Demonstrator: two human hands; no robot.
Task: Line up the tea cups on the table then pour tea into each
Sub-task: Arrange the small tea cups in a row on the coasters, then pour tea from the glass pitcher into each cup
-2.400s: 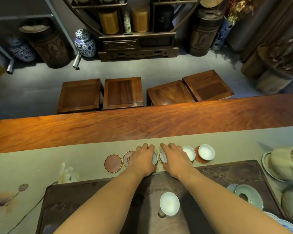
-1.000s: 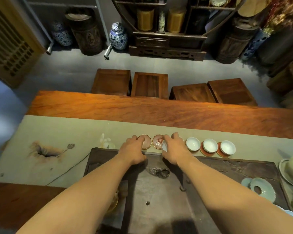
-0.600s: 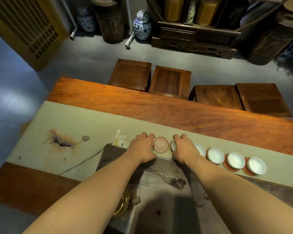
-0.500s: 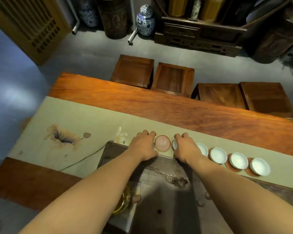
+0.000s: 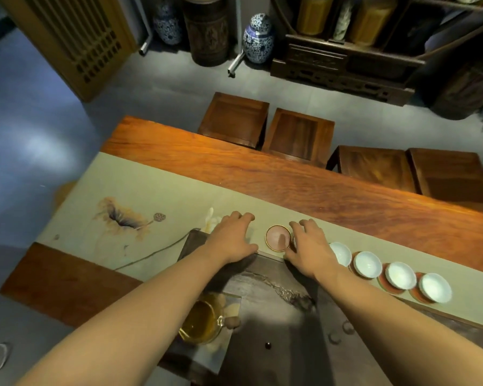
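Four small white porcelain tea cups [image 5: 367,264] sit in a row along the pale green table runner [image 5: 162,190], each on a round reddish-brown coaster, just beyond the dark carved tea tray [image 5: 273,305]. To their left lies one bare gold-rimmed coaster [image 5: 278,238], no cup on it. A moment ago two bare coasters showed here; now the left hand [image 5: 232,238] lies flat, fingers spread, over the spot where the other one was, so whether it presses that coaster I cannot tell. The right hand [image 5: 308,250] curls down between the bare coaster and the row, where a fifth cup was seen under it a second ago; the cup is hidden now, so a grasp is likely but unconfirmed. The line has crept leftwards along the runner. My read: lining-up is nearly finished, with cups still owed to the bare coasters. The glass pitcher of amber tea [image 5: 204,321] waits untouched at the tray's near-left corner, so pouring has not begun.
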